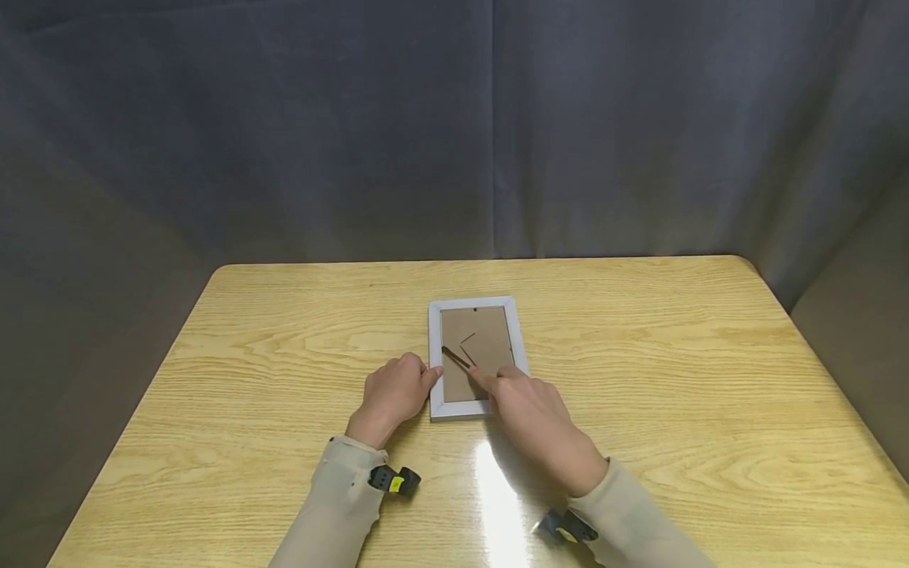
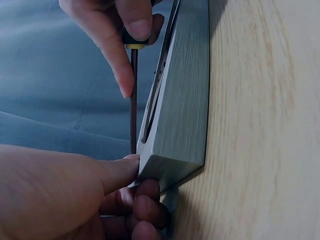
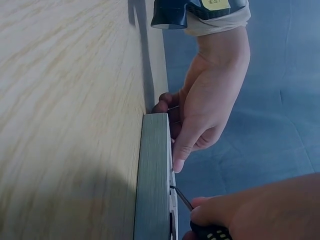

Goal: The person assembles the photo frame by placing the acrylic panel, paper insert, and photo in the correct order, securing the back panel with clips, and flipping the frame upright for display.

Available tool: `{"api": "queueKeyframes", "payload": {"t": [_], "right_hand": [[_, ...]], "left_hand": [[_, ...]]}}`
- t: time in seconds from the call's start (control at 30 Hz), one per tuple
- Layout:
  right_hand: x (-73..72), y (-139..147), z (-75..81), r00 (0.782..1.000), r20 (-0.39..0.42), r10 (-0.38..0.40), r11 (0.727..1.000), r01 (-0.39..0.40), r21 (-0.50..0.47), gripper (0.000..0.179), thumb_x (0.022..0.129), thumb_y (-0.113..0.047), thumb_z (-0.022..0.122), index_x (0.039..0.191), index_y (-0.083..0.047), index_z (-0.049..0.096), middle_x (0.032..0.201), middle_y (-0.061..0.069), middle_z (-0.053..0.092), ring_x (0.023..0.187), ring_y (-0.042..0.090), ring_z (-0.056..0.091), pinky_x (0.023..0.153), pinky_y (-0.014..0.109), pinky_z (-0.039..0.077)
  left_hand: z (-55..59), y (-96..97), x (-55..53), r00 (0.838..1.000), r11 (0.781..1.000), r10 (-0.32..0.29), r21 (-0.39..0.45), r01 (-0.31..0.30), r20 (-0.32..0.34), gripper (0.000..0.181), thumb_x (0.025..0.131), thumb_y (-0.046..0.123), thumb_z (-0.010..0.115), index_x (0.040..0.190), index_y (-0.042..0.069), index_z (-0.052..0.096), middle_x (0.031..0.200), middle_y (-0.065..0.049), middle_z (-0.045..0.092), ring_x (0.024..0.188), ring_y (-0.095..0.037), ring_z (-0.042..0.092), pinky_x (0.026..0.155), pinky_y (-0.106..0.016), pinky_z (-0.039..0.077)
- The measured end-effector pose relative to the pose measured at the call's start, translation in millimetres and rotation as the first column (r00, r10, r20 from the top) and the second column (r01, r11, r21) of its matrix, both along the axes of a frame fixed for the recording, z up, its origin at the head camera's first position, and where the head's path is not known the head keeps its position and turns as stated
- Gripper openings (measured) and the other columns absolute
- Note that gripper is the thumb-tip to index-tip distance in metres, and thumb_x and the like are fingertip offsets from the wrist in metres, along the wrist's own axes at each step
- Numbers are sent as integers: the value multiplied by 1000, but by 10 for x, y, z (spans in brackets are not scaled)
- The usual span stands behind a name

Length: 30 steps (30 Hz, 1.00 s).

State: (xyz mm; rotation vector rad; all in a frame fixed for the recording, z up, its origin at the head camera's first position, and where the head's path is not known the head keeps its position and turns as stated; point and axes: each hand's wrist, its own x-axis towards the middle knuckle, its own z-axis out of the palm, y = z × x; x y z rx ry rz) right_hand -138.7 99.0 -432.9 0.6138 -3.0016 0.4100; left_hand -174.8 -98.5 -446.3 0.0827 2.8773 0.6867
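A light grey picture frame (image 1: 458,409) lies face down, its brown backing board (image 1: 458,386) upward. My left hand (image 1: 398,388) grips the frame's left edge, thumb on top and fingers curled at its side. My right hand (image 1: 533,410) holds a screwdriver (image 3: 184,198) by its dark handle, which has a yellow collar in the left wrist view. The index finger extends along the dark shaft (image 2: 133,110). Its tip is right at the inner left edge of the frame, just above the left thumb. A small dark tab (image 1: 475,309) shows at the backing's far edge.
The frame rests on a light wood-grain table (image 1: 675,371). Behind the table hangs a dark blue-grey curtain (image 1: 355,142). Black cameras are strapped to both wrists, one by the left sleeve (image 1: 341,489) and one by the right sleeve (image 1: 632,513).
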Motion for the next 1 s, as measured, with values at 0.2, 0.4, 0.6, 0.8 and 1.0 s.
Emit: {"api": "queueKeyframes", "payload": {"t": [0.2, 0.4, 0.6, 0.8, 1.0], "right_hand": [[5, -26, -4, 1000, -6, -12, 1000, 12, 17, 46, 94, -2, 63, 134, -24, 67, 86, 6, 65, 59, 12, 48, 43, 27, 38], [13, -30, -7, 1000, -26, -6, 1000, 6, 18, 45, 93, -1, 62, 133, -23, 68, 84, 5, 64, 60, 11, 47, 43, 26, 39], [15, -33, -6, 1000, -30, 0, 1000, 1, 30, 45, 94, -1, 63, 133, -23, 68, 82, 4, 63, 60, 10, 47, 44, 26, 40], [11, -37, 3, 1000, -13, -4, 1000, 5, 26, 44, 95, -3, 63, 134, -23, 67, 81, 3, 61, 59, 10, 44, 43, 26, 38], [10, -37, 12, 1000, 17, -16, 1000, 16, 18, 44, 97, -2, 59, 135, -24, 66, 85, 4, 64, 61, 10, 46, 44, 27, 40]], "left_hand": [[-1, 0, -4, 1000, 1000, -1, 3, 1, 0, 48, 104, 38, 54, 63, 15, 56, 56, 3, 41, 52, -14, 40, 48, -29, 30], [-14, 2, -5, 1000, 1000, 1, -5, -1, 1, 46, 104, 39, 54, 66, 15, 58, 56, 3, 42, 52, -14, 40, 48, -29, 30], [-6, -1, 2, 1000, 1000, -1, -4, 1, 5, 48, 104, 39, 54, 63, 15, 55, 55, 3, 41, 51, -13, 39, 47, -29, 29], [-4, -2, 0, 1000, 1000, -5, 1, 5, 5, 49, 104, 39, 54, 61, 16, 53, 55, 3, 40, 51, -13, 37, 48, -29, 29], [-6, -1, -3, 1000, 1000, -6, 12, 6, 4, 54, 104, 38, 55, 55, 17, 46, 52, 4, 36, 49, -13, 34, 45, -28, 27]]}}
